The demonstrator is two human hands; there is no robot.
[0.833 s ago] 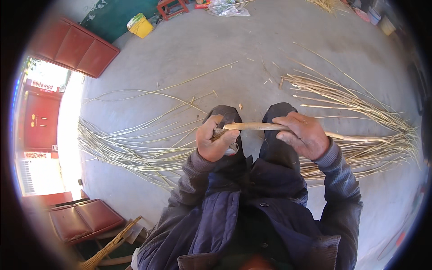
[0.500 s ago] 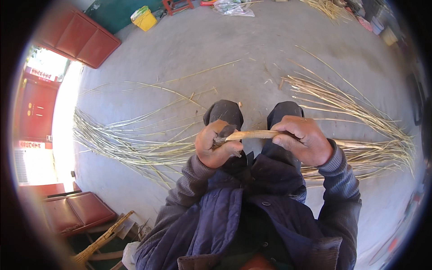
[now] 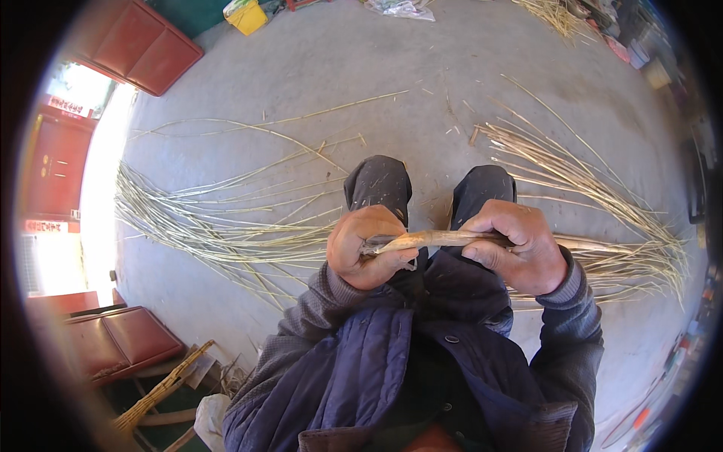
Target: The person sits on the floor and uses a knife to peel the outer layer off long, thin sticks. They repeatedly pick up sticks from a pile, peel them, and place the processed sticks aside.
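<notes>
A tan stalk stretches between my hands, just above my knees. My left hand is closed round its left end, the thumb pressing along the stalk. Something small and greyish, perhaps cloth, shows between those fingers; its kind cannot be made out. My right hand grips the stalk from the other side, thumb and forefinger pinched on it. Right of that hand, long stalks run out at the same height, and I cannot tell which of them belongs to the held one.
Greenish split stalks fan over the concrete floor on my left. A bundle of tan stalks spreads on my right. Red padded furniture stands far left, with a yellow bucket beyond it. A wooden frame sits near left.
The view has tipped slightly, so the floor things sit higher in it. Both hands keep hold of the stalk, which now shows a browner face between them.
</notes>
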